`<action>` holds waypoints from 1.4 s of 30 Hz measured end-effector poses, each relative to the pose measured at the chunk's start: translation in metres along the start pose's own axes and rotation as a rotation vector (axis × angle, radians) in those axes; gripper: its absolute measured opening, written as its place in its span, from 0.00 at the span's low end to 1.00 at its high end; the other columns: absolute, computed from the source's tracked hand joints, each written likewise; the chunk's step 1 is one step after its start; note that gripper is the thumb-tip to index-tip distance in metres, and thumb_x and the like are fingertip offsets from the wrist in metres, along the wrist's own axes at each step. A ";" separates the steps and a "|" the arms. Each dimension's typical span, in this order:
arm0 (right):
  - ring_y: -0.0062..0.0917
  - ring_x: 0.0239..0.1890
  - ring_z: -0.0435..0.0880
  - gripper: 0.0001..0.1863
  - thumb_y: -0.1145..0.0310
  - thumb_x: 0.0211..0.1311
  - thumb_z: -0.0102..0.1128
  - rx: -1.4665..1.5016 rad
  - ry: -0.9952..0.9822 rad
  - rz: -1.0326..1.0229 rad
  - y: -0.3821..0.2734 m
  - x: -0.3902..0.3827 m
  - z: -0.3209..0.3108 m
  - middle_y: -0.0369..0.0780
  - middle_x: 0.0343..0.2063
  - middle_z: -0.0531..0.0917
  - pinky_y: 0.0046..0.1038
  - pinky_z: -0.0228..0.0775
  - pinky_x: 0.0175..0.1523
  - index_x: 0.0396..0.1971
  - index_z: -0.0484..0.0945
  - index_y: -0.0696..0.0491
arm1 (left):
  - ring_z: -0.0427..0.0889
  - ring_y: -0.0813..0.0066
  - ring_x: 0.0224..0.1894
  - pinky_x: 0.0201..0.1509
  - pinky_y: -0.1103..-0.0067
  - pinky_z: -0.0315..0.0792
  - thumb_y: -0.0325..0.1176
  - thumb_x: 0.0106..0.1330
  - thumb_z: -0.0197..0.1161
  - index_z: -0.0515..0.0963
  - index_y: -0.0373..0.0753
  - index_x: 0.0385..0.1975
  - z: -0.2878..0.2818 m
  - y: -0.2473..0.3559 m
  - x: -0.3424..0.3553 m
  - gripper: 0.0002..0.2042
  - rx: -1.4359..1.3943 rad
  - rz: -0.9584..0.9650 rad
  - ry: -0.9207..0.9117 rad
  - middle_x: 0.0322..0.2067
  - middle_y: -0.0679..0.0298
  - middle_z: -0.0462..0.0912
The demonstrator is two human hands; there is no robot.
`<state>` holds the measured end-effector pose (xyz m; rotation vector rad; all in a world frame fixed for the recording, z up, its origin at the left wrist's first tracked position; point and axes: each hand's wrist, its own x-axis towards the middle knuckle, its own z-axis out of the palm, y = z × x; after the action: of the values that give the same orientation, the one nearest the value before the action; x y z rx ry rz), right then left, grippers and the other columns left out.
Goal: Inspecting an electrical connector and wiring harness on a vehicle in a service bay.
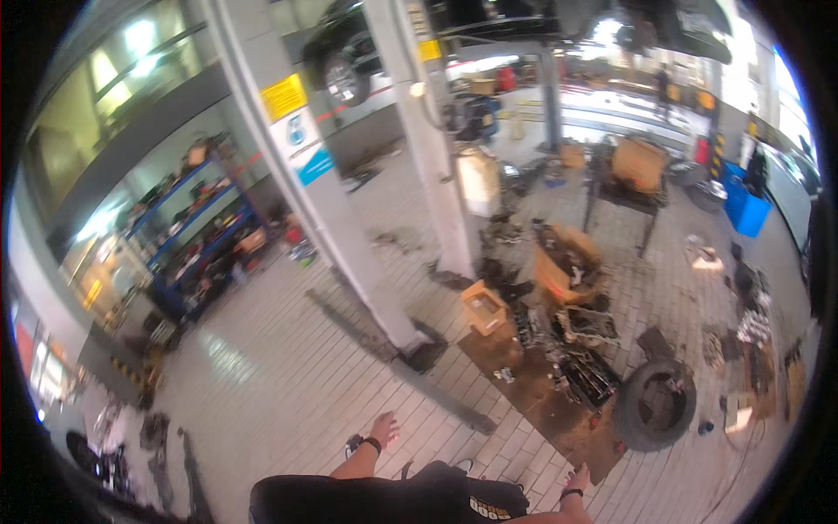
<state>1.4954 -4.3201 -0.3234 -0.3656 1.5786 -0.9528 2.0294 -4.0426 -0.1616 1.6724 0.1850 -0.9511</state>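
My left hand [384, 429] hangs low over the tiled floor with its fingers apart and nothing in it. A dark band circles its wrist. My right hand [577, 479] is at the lower edge beside the brown mat [567, 432], also with a dark wristband. Its fingers look loosely spread, and no object shows in them. Nearest to the right hand are a worn tyre [656, 404] and a black crate [590, 377] of metal parts. Neither hand touches any of these.
Grey lift posts [319, 210] stand ahead, with a low floor ramp strip [441, 399] between. An open small carton [484, 309] and a larger carton [567, 266] of parts sit beyond the mat. Blue shelving [188, 229] is at left, a blue bin [747, 206] at right.
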 end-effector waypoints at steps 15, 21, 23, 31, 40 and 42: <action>0.42 0.42 0.74 0.29 0.48 0.56 0.48 -0.597 -0.239 0.076 0.056 -0.004 0.111 0.47 0.46 0.73 0.41 0.69 0.45 0.51 0.66 0.54 | 0.75 0.63 0.37 0.35 0.68 0.74 0.43 0.62 0.52 0.65 0.46 0.51 -0.206 -0.285 -0.128 0.19 -0.893 -0.358 0.602 0.43 0.62 0.72; 0.40 0.41 0.76 0.27 0.49 0.59 0.45 -0.719 -0.256 -0.021 0.048 -0.166 0.193 0.47 0.45 0.75 0.39 0.70 0.45 0.50 0.67 0.55 | 0.75 0.63 0.34 0.33 0.68 0.74 0.43 0.62 0.52 0.64 0.45 0.52 -0.250 -0.356 -0.129 0.19 -1.063 -0.431 0.629 0.43 0.61 0.73; 0.37 0.36 0.75 0.25 0.50 0.59 0.46 -0.723 -0.325 0.003 0.066 -0.182 0.219 0.45 0.41 0.75 0.38 0.68 0.39 0.50 0.68 0.52 | 0.76 0.63 0.32 0.32 0.69 0.74 0.43 0.62 0.51 0.64 0.45 0.52 -0.275 -0.357 -0.123 0.20 -1.087 -0.337 0.629 0.43 0.60 0.73; 0.30 0.27 0.70 0.20 0.48 0.61 0.46 -1.105 -0.847 -0.308 0.150 -0.167 0.337 0.39 0.30 0.72 0.38 0.63 0.29 0.39 0.71 0.51 | 0.75 0.68 0.41 0.38 0.72 0.73 0.43 0.62 0.52 0.64 0.50 0.53 -0.373 -0.281 -0.139 0.19 -1.111 -0.145 0.767 0.47 0.64 0.72; 0.31 0.33 0.75 0.16 0.69 0.51 0.58 -1.462 -1.228 -0.476 0.216 -0.228 0.464 0.42 0.24 0.74 0.35 0.72 0.33 0.40 0.67 0.58 | 0.75 0.65 0.34 0.34 0.69 0.73 0.40 0.61 0.53 0.66 0.45 0.46 -0.355 -0.360 -0.144 0.15 -1.394 -0.355 0.953 0.38 0.61 0.72; 0.32 0.33 0.73 0.21 0.54 0.52 0.53 -1.359 -1.001 -0.173 0.251 -0.239 0.508 0.40 0.28 0.72 0.39 0.69 0.36 0.37 0.67 0.56 | 0.75 0.64 0.33 0.34 0.69 0.73 0.40 0.61 0.53 0.66 0.45 0.47 -0.353 -0.368 -0.150 0.15 -1.410 -0.437 0.984 0.38 0.62 0.72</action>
<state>2.0959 -4.1872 -0.3335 -1.6262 0.9910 0.3797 1.8916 -3.5564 -0.3266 0.5796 1.5212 -0.0218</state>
